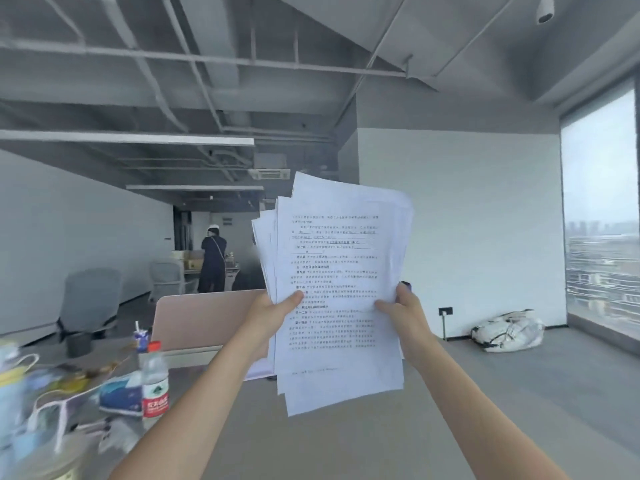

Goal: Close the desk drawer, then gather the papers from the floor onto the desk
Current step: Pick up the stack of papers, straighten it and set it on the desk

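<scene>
An uneven stack of printed white papers [337, 271] is held upright in the air above the grey desk [311, 427]. My left hand [273, 311] grips the stack's left edge with the thumb across the front sheet. My right hand [403, 308] grips the right edge, thumb on the front as well. The sheets are fanned and misaligned, with corners sticking out at the top and bottom. The drawer and the floor beside the desk are out of view.
A water bottle [154, 382] with a red cap, a tissue pack [119, 396], a small drink carton [141, 339] and bags crowd the desk's left side. A pink divider panel [204, 320] stands at the desk's far edge. A person [213, 261] stands far back; a white bag [507, 330] lies by the wall.
</scene>
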Demonstrator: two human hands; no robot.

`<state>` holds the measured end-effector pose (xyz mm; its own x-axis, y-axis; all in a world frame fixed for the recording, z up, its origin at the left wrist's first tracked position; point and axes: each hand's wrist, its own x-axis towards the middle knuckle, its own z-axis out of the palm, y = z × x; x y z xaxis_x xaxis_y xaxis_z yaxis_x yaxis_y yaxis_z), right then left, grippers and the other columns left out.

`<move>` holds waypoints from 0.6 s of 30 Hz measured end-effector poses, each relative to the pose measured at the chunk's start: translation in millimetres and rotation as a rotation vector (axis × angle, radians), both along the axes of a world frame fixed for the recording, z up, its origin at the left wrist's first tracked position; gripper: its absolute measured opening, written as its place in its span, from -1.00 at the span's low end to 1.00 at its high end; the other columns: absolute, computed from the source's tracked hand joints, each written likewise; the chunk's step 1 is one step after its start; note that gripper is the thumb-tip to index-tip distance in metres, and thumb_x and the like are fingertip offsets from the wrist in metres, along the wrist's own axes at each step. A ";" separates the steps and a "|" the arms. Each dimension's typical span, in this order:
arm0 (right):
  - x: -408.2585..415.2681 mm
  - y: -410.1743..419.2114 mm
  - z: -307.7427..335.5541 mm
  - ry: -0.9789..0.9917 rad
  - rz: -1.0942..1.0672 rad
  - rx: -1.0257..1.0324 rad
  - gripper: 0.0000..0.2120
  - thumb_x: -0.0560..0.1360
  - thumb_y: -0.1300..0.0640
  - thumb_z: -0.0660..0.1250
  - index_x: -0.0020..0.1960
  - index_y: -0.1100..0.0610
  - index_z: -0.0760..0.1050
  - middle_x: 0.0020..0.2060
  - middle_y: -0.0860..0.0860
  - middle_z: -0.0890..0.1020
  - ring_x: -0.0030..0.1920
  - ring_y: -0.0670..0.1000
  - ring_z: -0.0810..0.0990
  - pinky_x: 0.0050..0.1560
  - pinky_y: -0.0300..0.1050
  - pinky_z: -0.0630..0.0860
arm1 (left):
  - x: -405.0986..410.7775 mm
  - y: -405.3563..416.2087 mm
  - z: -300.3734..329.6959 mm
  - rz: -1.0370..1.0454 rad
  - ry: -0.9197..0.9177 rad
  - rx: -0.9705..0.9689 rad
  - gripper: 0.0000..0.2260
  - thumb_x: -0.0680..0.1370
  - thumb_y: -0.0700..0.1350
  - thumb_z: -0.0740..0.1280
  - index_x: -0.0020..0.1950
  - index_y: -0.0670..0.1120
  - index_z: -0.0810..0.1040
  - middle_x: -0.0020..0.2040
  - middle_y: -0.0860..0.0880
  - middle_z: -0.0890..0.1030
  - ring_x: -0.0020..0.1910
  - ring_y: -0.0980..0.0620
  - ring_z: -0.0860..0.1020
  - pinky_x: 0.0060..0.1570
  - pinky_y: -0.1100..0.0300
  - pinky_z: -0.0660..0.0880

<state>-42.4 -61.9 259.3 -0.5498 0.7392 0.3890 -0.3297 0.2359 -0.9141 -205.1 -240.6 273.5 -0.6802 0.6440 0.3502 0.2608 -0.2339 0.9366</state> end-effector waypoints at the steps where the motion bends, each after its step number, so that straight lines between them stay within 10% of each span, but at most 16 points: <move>1: -7.6 -6.5 -3.6 0.003 0.009 -0.014 -0.79 0.56 0.42 0.25 -0.05 0.13 0.51 -0.17 -0.03 0.65 -0.02 0.13 0.66 -0.11 -0.19 0.59 | -5.5 -6.6 -5.1 0.017 -0.010 -0.006 -0.78 0.53 -0.07 0.43 0.18 -0.02 0.64 0.15 -0.06 0.71 0.11 -0.10 0.67 0.21 -0.13 0.55; 7: -65.3 -16.2 -44.4 -0.073 0.046 -0.066 -0.83 0.52 0.42 0.23 -0.04 0.20 0.49 -0.14 0.02 0.62 -0.05 0.14 0.60 0.05 0.07 0.54 | -51.0 -25.9 -47.4 0.084 -0.043 -0.044 -0.88 0.55 -0.07 0.40 0.08 0.05 0.65 0.08 0.01 0.72 0.08 -0.03 0.68 0.11 -0.01 0.59; 18: -144.6 28.0 -122.3 -0.176 0.086 -0.145 -0.82 0.51 0.45 0.21 -0.09 0.20 0.44 -0.22 -0.01 0.51 -0.14 0.05 0.52 -0.13 -0.10 0.42 | -121.6 19.4 -134.0 0.184 -0.148 -0.082 -0.74 0.54 -0.06 0.42 0.22 -0.04 0.64 0.14 0.02 0.71 0.14 0.01 0.66 0.18 0.04 0.55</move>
